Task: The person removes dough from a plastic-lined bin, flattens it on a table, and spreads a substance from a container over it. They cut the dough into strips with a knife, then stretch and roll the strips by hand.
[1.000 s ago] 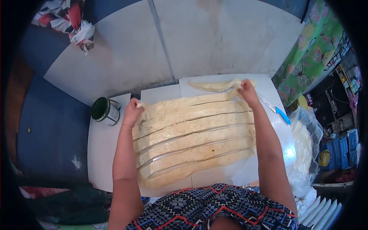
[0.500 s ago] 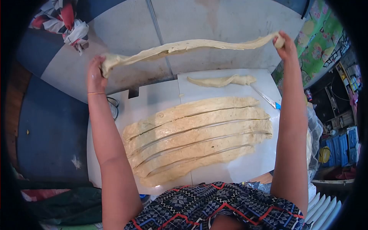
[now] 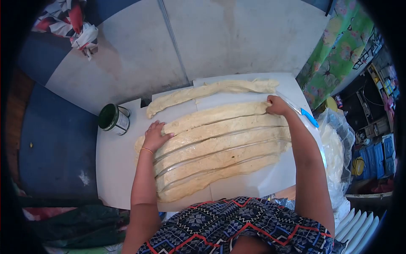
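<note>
Knife point(image 3: 310, 118) lies near right hand point(image 3: 276, 106) pinching dough point(image 3: 220, 113); bucket point(image 3: 114, 120) near left hand point(image 3: 156, 136), fingers spread

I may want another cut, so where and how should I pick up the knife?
I'd grip the knife by its blue handle, coming from your right. The handle lies nearest the right edge of the table, while the blade points away and leftward.
</note>
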